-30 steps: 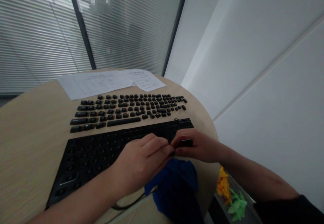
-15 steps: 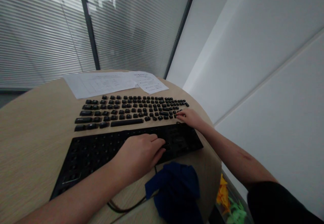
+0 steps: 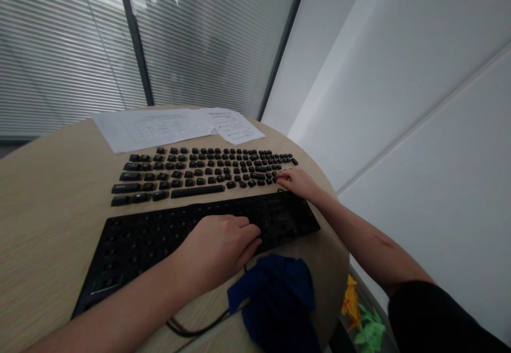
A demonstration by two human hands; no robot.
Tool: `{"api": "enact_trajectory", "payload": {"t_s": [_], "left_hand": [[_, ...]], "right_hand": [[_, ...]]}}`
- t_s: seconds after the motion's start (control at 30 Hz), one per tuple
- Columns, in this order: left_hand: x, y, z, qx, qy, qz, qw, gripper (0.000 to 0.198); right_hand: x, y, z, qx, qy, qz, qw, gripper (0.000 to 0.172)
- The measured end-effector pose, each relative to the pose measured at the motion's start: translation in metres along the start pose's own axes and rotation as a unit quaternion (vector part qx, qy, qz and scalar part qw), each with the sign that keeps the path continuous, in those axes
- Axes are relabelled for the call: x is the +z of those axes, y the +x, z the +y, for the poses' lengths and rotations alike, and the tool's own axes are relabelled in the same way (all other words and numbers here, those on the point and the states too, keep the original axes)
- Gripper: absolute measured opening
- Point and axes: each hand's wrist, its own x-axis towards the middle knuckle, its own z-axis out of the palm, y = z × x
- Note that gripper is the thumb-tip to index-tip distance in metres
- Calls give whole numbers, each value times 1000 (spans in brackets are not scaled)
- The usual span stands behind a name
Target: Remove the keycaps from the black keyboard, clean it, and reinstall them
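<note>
Left hand [image 3: 217,246]: laid palm down on the near edge of the keyboard base [image 3: 167,236], right of its middle; the fingers are curled loosely onto the black surface and the grip is not closed around anything.
Right hand [image 3: 297,181]: stretched forward to the right end of the loose keys [image 3: 199,174]; the fingertips are drawn together at the keys there, but whether a key is pinched in the grip cannot be told, as the fingertips are too small and dark against the keys.
Keyboard base: a long black frame with its keys taken off, set at a slant across the near part of the worktop [image 3: 48,204]; rows of small sockets are seen on it.
Loose keys: black caps laid out in rows on the worktop just beyond the base, in the order of a keyboard, with a long bar in the nearest row.
Cloth [image 3: 275,300]: a crumpled blue one is seen at the near edge of the worktop, just beside the left hand and below the base.
Cable [image 3: 199,323]: a dark one is looped on the worktop beside the cloth.
Papers [image 3: 159,126]: two white printed sheets are laid at the far side, beyond the keys.
Beside the worktop: something orange and green [image 3: 361,315] is seen low at the right, under the right forearm.
</note>
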Motion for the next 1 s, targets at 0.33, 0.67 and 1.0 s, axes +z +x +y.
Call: {"api": "enact_trajectory", "payload": {"t_s": [0.33, 0.67, 1.0], "left_hand": [[2, 2, -9, 3, 16, 20, 1000, 16], [27, 2, -26, -10, 9, 3, 1000, 43], [32, 1, -27, -30, -4, -17, 999, 46]], "right_hand": [[-51, -61, -1, 15, 240, 217, 946, 59], [-28, -137, -22, 41, 615, -62, 785, 47], [-25, -138, -17, 59, 513, -71, 853, 57]]}}
